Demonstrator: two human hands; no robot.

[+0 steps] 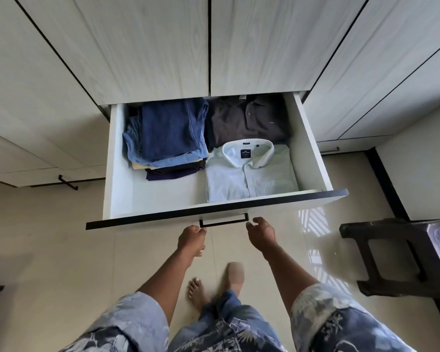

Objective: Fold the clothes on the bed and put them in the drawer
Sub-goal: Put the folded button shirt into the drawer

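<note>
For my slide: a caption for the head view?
Left hand and right hand near the handle of an open drawer with folded clothes.

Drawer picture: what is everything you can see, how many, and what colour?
drawer: one, white, pulled open
handle: one, black, drawer front
jeans: maybe two, blue, top of left pile
pile: several clothes, cream, black, navy, under jeans
brown shirt: one, brown, back right of drawer
white shirt: one, white, front right of drawer
wardrobe: one, pale wood-grain, behind drawer
stool: one, dark, floor at right
floor: one, beige tiles
feet: two, bare, on floor
left hand: one, by handle's left end
right hand: one, by handle's right end, fingers loosely curled
</note>
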